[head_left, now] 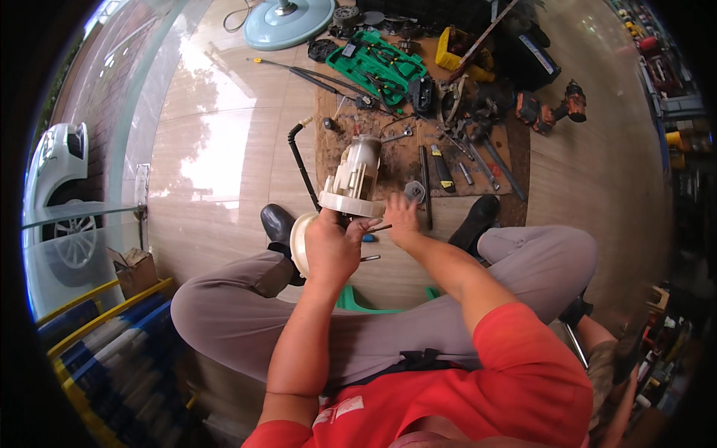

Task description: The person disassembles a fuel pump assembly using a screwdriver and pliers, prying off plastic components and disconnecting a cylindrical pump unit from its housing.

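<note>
— What carried the work?

— A glossy tiled floor, with a stained brown board laid flat upon it.

— What lay on the board?

— A flat file, a dark bar beside it, a round grey disc near the board's front edge, a spanner and several long metal tools at the right.

— And on the tiles themselves?

— An open green tool case at the board's far end, a pale blue fan base beyond it, a black hose along the board's left edge, a yellow box, and two orange power drills well to the right.
</note>
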Action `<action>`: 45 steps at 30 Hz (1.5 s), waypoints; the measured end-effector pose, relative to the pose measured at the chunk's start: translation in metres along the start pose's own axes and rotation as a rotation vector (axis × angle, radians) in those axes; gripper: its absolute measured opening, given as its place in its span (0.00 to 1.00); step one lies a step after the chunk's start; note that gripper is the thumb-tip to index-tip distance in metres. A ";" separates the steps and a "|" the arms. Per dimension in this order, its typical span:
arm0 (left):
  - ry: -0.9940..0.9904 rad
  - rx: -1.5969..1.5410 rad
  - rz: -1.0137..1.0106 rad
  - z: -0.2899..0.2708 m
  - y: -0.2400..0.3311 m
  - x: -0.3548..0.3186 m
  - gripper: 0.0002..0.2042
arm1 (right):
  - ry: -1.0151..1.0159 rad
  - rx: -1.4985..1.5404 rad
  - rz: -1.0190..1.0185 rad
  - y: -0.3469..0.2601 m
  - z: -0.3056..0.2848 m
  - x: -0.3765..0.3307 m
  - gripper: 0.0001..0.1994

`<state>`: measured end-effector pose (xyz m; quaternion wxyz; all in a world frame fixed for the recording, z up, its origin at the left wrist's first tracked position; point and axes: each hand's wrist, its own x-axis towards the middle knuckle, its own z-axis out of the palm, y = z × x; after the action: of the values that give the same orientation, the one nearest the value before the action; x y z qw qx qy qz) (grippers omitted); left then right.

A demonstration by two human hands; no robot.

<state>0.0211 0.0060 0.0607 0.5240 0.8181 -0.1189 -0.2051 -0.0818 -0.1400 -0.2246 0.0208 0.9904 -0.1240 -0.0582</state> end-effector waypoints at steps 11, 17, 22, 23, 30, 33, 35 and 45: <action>-0.093 -0.405 -0.165 0.014 -0.004 0.018 0.09 | -0.351 0.665 -0.078 -0.104 0.092 -0.026 0.20; -0.060 -0.547 -0.171 0.000 -0.017 0.008 0.08 | -0.546 0.753 0.102 -0.042 0.014 0.011 0.17; 0.152 0.152 0.232 -0.001 -0.012 0.008 0.10 | -0.496 0.498 -0.009 0.069 -0.091 0.059 0.15; 0.186 0.241 0.294 0.002 -0.010 0.009 0.09 | -0.508 0.478 0.052 0.092 -0.112 0.058 0.15; 0.460 0.443 0.559 -0.002 -0.022 0.019 0.07 | -0.434 1.123 0.364 0.101 -0.328 -0.009 0.19; 0.478 0.259 0.561 -0.005 -0.019 0.022 0.08 | -0.384 1.439 0.253 0.078 -0.349 -0.052 0.20; 0.509 0.204 0.568 -0.004 -0.022 0.023 0.09 | -0.372 1.377 0.130 0.059 -0.346 -0.071 0.20; 0.582 0.319 0.629 -0.007 -0.012 0.018 0.14 | -0.254 1.065 -0.241 0.044 -0.350 -0.065 0.21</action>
<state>0.0401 0.0094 0.0487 0.4400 0.8362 -0.2393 0.2234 -0.1132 -0.1575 0.1328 -0.5042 0.8565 -0.0235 -0.1083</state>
